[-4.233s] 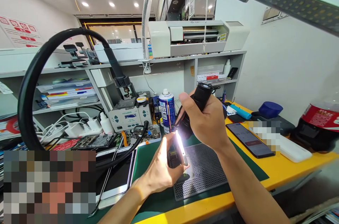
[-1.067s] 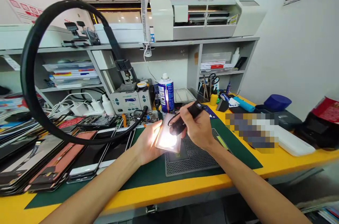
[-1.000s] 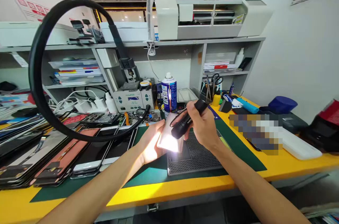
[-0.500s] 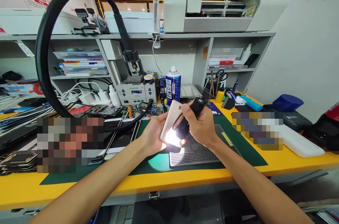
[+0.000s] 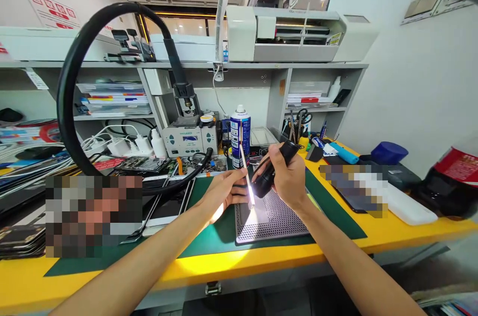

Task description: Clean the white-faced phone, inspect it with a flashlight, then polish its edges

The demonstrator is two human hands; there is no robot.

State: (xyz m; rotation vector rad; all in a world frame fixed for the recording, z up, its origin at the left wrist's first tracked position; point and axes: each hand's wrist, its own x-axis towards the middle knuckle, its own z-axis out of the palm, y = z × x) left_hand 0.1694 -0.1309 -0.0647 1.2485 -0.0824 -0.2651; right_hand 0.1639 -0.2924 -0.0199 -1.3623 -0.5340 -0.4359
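Note:
My left hand point(image 5: 227, 187) grips a thin, light-coloured phone point(image 5: 246, 176), turned so that its narrow edge faces me. In my right hand point(image 5: 288, 176) is a black flashlight point(image 5: 266, 180), lit and tilted down toward the phone's lower edge. A thin dark strap or cord hangs beside the flashlight. Bright light falls on the phone's edge and spills onto the perforated grey mat point(image 5: 276, 229) below. Under that lies a green work mat point(image 5: 336, 216). The phone's broad faces are turned out of sight.
A blue spray can point(image 5: 240, 136) stands behind my hands. A soldering or hot-air station point(image 5: 190, 139) and a thick black flexible arm point(image 5: 67, 91) are at back left. Stacked phone parts point(image 5: 22, 236) lie left. A white case point(image 5: 411, 206) is right, on the yellow bench point(image 5: 209, 268).
The phone has turned from showing its broad back to standing edge-on. The flashlight's beam has shifted from the phone's back to its edge and the mat. My view has tilted up slightly.

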